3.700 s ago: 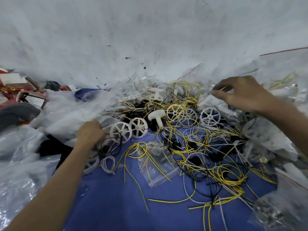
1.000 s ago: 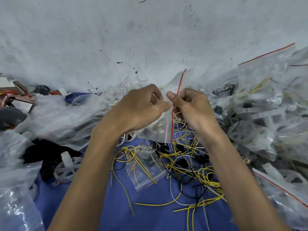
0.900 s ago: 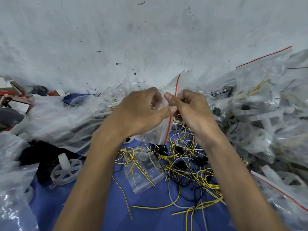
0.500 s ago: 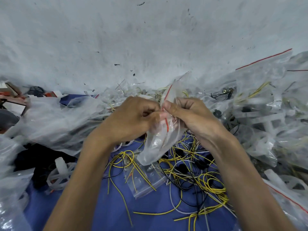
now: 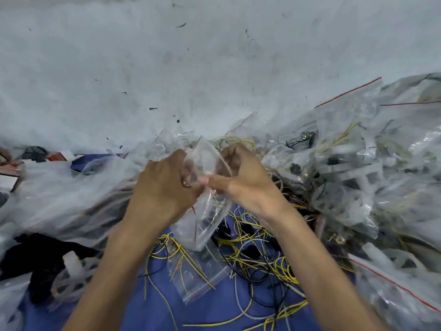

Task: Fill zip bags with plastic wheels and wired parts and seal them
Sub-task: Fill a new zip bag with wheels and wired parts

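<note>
We are holding a clear zip bag point(image 5: 205, 212) up between both hands, just above the tangle of loose wires point(image 5: 250, 249). Our left hand point(image 5: 164, 187) is gripping the bag's left side, its fingers curling inward and showing faintly through the plastic. Our right hand point(image 5: 243, 182) is pinching the other side: the thumb point(image 5: 216, 182) is pointing toward the left hand and pressing on the film, while the other fingers point(image 5: 230, 156) are curling behind it. The two sets of fingertips are almost touching through the plastic.

One corner of the bag is sticking up above the fingers and the rest is hanging below them, where a thin red zip line is showing. Motion blur is keeping us from telling whether the mouth is open or sealed.

Below our fingers, a second zip bag point(image 5: 198, 275) with yellow wire across it is lying flat on the blue cloth point(image 5: 202, 311). To the right of our right fingers a heap of filled bags point(image 5: 353, 168) is piling up against the white wall point(image 5: 191, 56). To the left of our left fingers a clear plastic sheet point(image 5: 59, 187) is spreading out, and below it a white plastic wheel point(image 5: 71, 271) is lying near the left forearm.
</note>
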Demonstrator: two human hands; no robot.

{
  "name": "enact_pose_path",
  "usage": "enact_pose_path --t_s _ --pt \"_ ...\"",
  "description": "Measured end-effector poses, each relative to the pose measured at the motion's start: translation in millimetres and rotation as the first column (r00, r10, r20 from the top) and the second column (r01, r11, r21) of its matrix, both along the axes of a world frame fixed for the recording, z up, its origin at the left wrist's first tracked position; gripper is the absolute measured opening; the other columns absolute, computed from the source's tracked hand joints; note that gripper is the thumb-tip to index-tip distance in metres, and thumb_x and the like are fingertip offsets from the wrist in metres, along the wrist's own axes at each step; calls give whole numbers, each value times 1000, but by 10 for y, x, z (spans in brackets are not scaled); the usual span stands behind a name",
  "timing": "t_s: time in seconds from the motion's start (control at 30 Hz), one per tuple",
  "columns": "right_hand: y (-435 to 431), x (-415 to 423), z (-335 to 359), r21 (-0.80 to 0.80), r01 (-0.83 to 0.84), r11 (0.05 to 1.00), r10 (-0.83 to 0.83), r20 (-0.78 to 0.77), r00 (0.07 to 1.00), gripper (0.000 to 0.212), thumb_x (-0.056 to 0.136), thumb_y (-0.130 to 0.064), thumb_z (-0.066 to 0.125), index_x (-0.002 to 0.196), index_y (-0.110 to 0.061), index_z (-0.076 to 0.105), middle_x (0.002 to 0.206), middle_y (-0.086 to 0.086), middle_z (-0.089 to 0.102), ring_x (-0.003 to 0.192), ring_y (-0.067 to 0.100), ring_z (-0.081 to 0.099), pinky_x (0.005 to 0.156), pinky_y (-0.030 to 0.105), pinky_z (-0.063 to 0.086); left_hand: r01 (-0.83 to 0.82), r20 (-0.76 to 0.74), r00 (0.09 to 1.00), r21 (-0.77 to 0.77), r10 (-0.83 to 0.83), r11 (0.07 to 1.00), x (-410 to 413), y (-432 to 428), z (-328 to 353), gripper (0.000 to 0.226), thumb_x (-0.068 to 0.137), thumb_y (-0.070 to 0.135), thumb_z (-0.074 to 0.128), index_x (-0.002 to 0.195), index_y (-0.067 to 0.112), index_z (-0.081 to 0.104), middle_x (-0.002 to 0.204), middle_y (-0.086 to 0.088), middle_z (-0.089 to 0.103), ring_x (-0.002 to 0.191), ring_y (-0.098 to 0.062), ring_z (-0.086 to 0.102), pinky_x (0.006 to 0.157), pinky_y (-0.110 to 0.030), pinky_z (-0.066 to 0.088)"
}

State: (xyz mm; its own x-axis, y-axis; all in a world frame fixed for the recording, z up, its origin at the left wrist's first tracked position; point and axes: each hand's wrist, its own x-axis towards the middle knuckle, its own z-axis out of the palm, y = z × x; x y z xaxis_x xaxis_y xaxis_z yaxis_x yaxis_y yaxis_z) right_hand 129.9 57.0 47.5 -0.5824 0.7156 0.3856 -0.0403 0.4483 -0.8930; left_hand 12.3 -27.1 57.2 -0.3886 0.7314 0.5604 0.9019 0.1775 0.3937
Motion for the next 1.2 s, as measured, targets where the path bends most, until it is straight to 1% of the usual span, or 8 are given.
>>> enact_pose_path --t_s 0.2,0.5,0.6,0.67,0.77,0.9,1.03,1.2 --pt "134 145 -19 418 326 848 -452 252 855 20 67 -1 56 62 -16 43 59 -3 48 60 18 46 46 24 30 -238 -55 962 308 267 921 -183 -93 7 29 59 -5 53 64 24 48 73 -6 61 74 -35 57 57 -33 37" --pt "229 -23 -260 432 230 872 -397 349 849 29 73 -5 66 62 -19 44 60 -4 50 61 20 51 47 19 39 -131 -56 988 196 145 972 -176 208 -298 25 69 -7 53 74 17 48 73 2 53 71 -28 50 59 -29 26" --pt "234 17 -261 403 475 782 -569 152 808 24 67 6 52 66 -16 44 59 -5 46 56 14 44 44 16 30 -349 185 935 309 304 885 -263 90 -285 30 65 -6 51 81 20 52 82 -1 58 79 -29 55 61 -30 31" --pt "131 -63 -281 345 463 816 -502 27 865 21 73 4 55 73 -14 45 60 -6 46 54 6 43 47 10 32 -158 84 987 438 135 885 -96 61 -331 35 62 -8 51 83 20 48 80 2 51 68 -18 48 54 -22 28" --pt "114 -65 -384 315 205 927 -275 196 941 9 80 -5 60 77 -11 54 71 3 59 64 16 56 57 19 46 101 -214 976 242 -49 965 -66 -5 -448 38 68 -4 59 96 18 46 93 -2 50 68 -17 51 50 -26 37" --pt "295 211 -482 99 283 954 -300 331 895 20 74 -7 67 75 -16 50 72 0 56 62 13 49 44 14 39 -196 126 974 69 187 978 -348 -114 -464 45 74 6 63 112 14 41 114 -10 46 91 -33 56 75 -43 47" --pt "141 130 -530 172 141 975 -202 425 882 47 72 -34 76 97 -18 40 85 -5 57 75 13 58 67 33 51 229 -254 939 -40 -232 973 -105 -188 -623 41 71 -15 53 102 10 47 124 -19 35 91 -32 49 70 -45 50" --pt "-30 136 -548 156 89 984 -133 297 946 47 80 -16 67 100 -20 24 101 6 50 90 22 58 77 48 51 16 -117 993 -149 -34 989 -191 -127 -732 28 81 14 60 102 30 68 151 -7 25 132 -31 35 103 -38 34"
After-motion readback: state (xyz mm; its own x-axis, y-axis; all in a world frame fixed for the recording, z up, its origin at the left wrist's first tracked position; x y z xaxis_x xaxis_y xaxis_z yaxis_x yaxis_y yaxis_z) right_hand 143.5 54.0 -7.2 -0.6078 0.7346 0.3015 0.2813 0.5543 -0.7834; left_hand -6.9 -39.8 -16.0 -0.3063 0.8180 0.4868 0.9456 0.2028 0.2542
